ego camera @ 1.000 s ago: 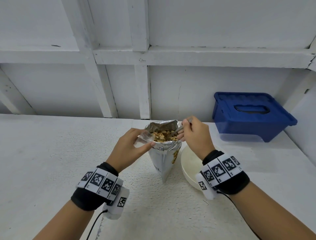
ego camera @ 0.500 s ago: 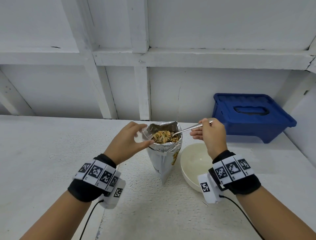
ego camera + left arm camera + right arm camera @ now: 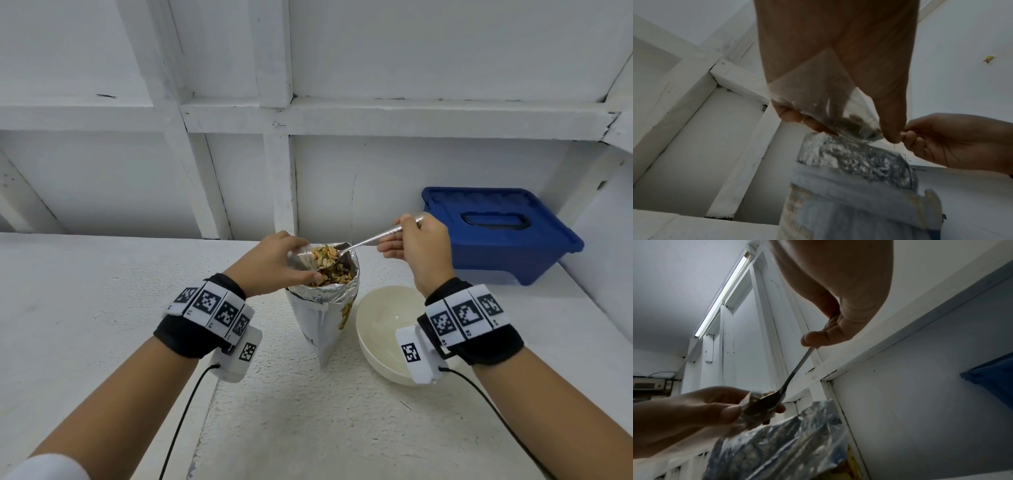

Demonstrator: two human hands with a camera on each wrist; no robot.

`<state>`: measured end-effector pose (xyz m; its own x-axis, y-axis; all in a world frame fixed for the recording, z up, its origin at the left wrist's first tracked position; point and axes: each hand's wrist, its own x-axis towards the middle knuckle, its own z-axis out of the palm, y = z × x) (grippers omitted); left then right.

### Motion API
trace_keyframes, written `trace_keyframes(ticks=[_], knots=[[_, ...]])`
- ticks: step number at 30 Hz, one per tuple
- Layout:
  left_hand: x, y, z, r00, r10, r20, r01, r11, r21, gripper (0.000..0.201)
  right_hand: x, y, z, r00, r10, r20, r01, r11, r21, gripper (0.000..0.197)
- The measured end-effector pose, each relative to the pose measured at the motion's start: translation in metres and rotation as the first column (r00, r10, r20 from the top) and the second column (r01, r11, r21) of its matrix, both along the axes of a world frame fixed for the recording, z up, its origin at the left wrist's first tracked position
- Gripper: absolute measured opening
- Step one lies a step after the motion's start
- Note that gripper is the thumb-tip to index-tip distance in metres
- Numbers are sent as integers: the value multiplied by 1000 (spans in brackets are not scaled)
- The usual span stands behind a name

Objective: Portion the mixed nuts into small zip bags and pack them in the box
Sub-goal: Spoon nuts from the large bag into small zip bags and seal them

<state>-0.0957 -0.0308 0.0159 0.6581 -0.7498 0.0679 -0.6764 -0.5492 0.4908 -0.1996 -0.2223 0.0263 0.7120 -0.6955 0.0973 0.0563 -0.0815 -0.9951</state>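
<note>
The spoon [image 3: 363, 242] is up out of the foil nut bag [image 3: 325, 308] now, where half a second back its bowl was down among the nuts, and my right hand [image 3: 416, 253] has lifted with it. I see a heap of mixed nuts [image 3: 325, 256] riding in the spoon's bowl, right at the mouth of the small zip bag [image 3: 818, 100]. My left hand [image 3: 274, 265] pinches that clear bag open between thumb and fingers, holding it just above the foil bag's open top; the left wrist view shows a few nuts already lying in its lower corner. My right hand grips the spoon by the end of its handle, thumb and fingers curled round it, the handle slanting down to the left toward the zip bag. The foil bag stands upright on the white counter [image 3: 102, 325], more nuts showing inside it. Just beside it on the right sits a white bowl [image 3: 380, 318]. The blue box [image 3: 496, 233], lid on, stands farther back on the right against the wall.
</note>
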Motion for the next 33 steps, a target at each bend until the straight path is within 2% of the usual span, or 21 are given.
trace_keyframes(ticks=[3,6,10,12,14,17,20,22,24,26,29,33], knots=[[-3,-3,-3,999,14,-39,-16,998,-55,62,9,8,4,998,56,0,-56,998,-37,23],[-5,-5,-6,998,26,-63,-34,991,-129,60,15,19,13,992,124,-4,-122,970,-212,22],[-9,-4,-10,993,60,-101,-82,971,-225,69,18,33,34,976,211,55,-153,841,-519,19],[-11,-2,-12,987,88,-136,-124,950,-286,66,18,34,43,967,240,89,-133,768,-626,21],[-11,1,-13,983,115,-140,-156,932,-328,59,16,31,51,960,245,132,-94,732,-675,21],[-10,9,-14,982,143,-126,-177,926,-332,58,10,19,54,957,216,196,-35,752,-658,14],[-9,16,-15,979,160,-123,-190,934,-301,58,3,8,39,968,177,178,-11,739,-673,12],[-9,18,-17,979,157,-127,-186,945,-267,58,0,7,18,974,184,135,-22,663,-748,15],[-9,19,-18,980,154,-128,-182,953,-241,59,-4,9,-4,964,247,94,-66,569,-820,23],[-9,19,-19,978,157,-136,-186,953,-238,59,-7,14,-20,948,312,69,-105,508,-855,28],[-9,18,-20,977,155,-147,-187,951,-247,56,-7,21,-38,946,320,56,-126,521,-844,26],[-8,17,-21,976,161,-148,-194,950,-245,56,-2,25,-49,980,200,25,-123,691,-713,18]])
